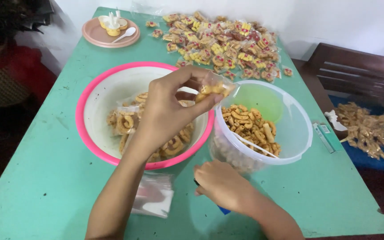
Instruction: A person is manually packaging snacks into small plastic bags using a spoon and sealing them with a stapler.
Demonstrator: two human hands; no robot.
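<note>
Green table: a mint-green tabletop (58,178) fills the view, with everything else set on it.
Left hand: the left hand (167,111) is raised over the middle of the table, thumb and fingers pinched narrowly on a small clear packet (213,89) filled with yellow-brown ring snacks.
Packet place: it hangs in the air between the two vessels, just above the near rim of the clear bucket, at about 12 o'clock from the person's wrist.
Right hand: the right hand (223,184) lies low on the table at 6 o'clock from the bucket, curled closed around something dark and blue that peeps out beneath it; what it is cannot be told.
Pink bowl: a white bowl with a pink rim (87,133) sits at 9 o'clock from the bucket, holding filled snack packets.
Clear bucket: a transparent plastic bucket (298,133) holds loose fried rings and a white scoop.
Empty bags: a stack of flat clear bags (154,198) lies at 6 o'clock from the bowl, beside the left forearm.
Far end: a heap of sealed packets (227,46) lies at 12 o'clock; a pink plate (94,38) with a white spoon sits at 11 o'clock.
</note>
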